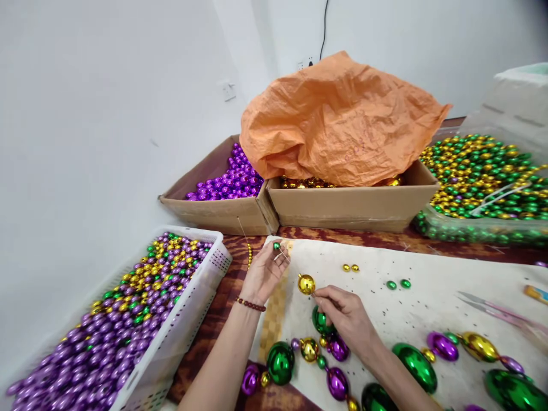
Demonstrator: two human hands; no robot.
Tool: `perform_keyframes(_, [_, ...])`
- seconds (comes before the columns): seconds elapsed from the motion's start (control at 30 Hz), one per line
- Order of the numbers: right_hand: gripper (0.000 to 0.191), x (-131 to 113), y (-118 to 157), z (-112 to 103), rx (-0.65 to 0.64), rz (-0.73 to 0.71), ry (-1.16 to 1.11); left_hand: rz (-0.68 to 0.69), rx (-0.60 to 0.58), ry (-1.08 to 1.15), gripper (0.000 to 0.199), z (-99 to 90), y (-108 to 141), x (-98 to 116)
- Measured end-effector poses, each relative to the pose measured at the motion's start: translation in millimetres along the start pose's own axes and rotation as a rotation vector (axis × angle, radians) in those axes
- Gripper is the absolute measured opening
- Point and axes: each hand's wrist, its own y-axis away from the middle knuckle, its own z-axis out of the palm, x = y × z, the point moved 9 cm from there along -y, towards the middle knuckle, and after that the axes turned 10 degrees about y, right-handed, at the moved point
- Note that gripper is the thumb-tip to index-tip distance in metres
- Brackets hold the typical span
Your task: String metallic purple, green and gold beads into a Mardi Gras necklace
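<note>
My left hand (266,274) is turned palm up, its fingers curled around a small green bead (276,246) and a thin pale needle-like piece (279,255). My right hand (346,314) pinches at the lower right edge of a larger gold bead (306,283), held just above the white sheet. Below the hands lies a strand of mixed beads, among them a big green bead (281,363) and a purple bead (338,382). Part of the strand, including another green bead (321,321), is half covered by my right hand.
A white basket (201,285) of mixed beads stands left. Cardboard boxes (351,205) line the back, one under orange sheeting (342,125). A clear tub (483,228) holds gold and green beads. Scissors (492,308) and loose small beads (391,285) lie on the white sheet (428,262).
</note>
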Motion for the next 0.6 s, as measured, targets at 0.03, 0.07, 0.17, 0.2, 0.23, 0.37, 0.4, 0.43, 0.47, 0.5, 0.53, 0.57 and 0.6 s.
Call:
perform_keyframes(0.03, [0.021, -0.7, -0.2, -0.4, -0.001, -0.001, 0.01, -0.003, 0.003, 0.0, 0.016, -0.2, 0.0, -0.9])
perform_keyframes(0.07, [0.021, -1.1, -0.5, -0.7, -0.002, -0.001, 0.019, -0.003, 0.003, -0.002, 0.016, 0.0, -0.1, -1.7])
perform_keyframes(0.17, [0.022, -0.3, -1.0, -1.6, 0.002, 0.004, 0.044, -0.003, -0.009, -0.018, 0.017, 0.9, 0.0, -3.5])
perform_keyframes(0.2, [0.022, 0.1, -0.9, -1.8, 0.005, 0.005, 0.051, -0.002, -0.013, -0.028, 0.018, 1.1, 0.1, -3.7])
perform_keyframes(0.23, [0.022, 0.7, -0.7, -1.9, 0.009, 0.008, 0.055, 0.002, -0.017, -0.04, 0.019, 1.5, 0.3, -3.5])
perform_keyframes(0.37, [0.022, 3.0, -0.4, -0.6, 0.021, 0.025, 0.06, 0.043, -0.042, -0.106, 0.023, 4.0, 2.6, 0.9])
perform_keyframes(0.4, [0.022, 3.3, -1.1, 0.1, 0.024, 0.029, 0.056, 0.055, -0.045, -0.13, 0.024, 4.4, 3.7, 1.8])
perform_keyframes(0.43, [0.022, 3.4, -2.4, 0.6, 0.028, 0.035, 0.049, 0.067, -0.047, -0.155, 0.026, 4.4, 5.3, 2.1])
perform_keyframes(0.47, [0.021, 3.4, -4.2, 1.2, 0.032, 0.04, 0.038, 0.074, -0.046, -0.18, 0.026, 4.1, 7.2, 1.2])
perform_keyframes(0.5, [0.02, 3.3, -6.5, 1.3, 0.041, 0.045, 0.021, 0.075, -0.046, -0.202, 0.027, 3.5, 9.5, -1.3])
perform_keyframes(0.53, [0.02, 2.9, -9.2, 1.1, 0.052, 0.049, 0.004, 0.068, -0.047, -0.219, 0.027, 2.6, 12.1, -5.6])
perform_keyframes(0.57, [0.021, 2.4, -12.1, 0.9, 0.062, 0.051, -0.008, 0.053, -0.05, -0.231, 0.027, 1.8, 15.1, -11.6])
perform_keyframes(0.6, [0.022, 1.7, -15.1, 0.6, 0.073, 0.05, -0.01, 0.035, -0.053, -0.234, 0.026, 0.8, 18.1, -18.7])
